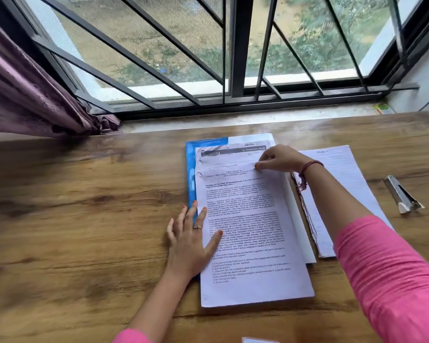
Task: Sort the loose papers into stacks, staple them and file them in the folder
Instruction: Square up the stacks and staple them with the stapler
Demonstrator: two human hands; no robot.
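A stack of printed papers (253, 243) lies on a blue folder (190, 174) in the middle of the wooden table. My left hand (191, 238) presses flat on the stack's left edge, fingers spread and straight. At the top right corner of the upper sheet, my right hand (275, 159) pinches the paper between thumb and fingers. More printed sheets (223, 151) show at the stack's far end. To the right sits a second pile of lined papers (342, 174), partly hidden by my right arm. A metal stapler (401, 195) lies beyond it.
The wooden table (84, 219) runs to a window sill at the back, with a barred window (233, 58) behind. A purple curtain (22, 95) hangs at the back left. A small white object (258, 340) shows at the near edge.
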